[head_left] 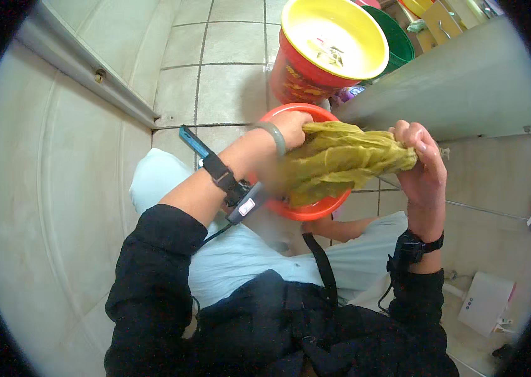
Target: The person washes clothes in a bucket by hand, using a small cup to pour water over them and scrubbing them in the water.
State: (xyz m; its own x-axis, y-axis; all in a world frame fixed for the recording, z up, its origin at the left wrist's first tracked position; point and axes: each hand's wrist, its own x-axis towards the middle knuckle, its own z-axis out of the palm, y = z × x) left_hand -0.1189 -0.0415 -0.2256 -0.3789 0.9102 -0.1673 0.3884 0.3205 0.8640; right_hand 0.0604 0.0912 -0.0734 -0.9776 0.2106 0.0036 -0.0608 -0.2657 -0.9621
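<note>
A limp, wet, wrinkled bunch of yellow-green pickled leafy greens is stretched between my two hands. Closed on its upper left edge is my left hand, with a jade-coloured bangle on the wrist. My right hand is wrapped in a fist round the other end, to the right. Beneath the greens sits an orange-red basin on the floor between my legs. The greens hide most of its inside, and a blurred patch covers its left side.
Beyond the basin stands a red bucket with a yellow basin on top, holding small scraps. A green bucket is behind it. A pale panel rises at right, a wall at left. A white box lies lower right.
</note>
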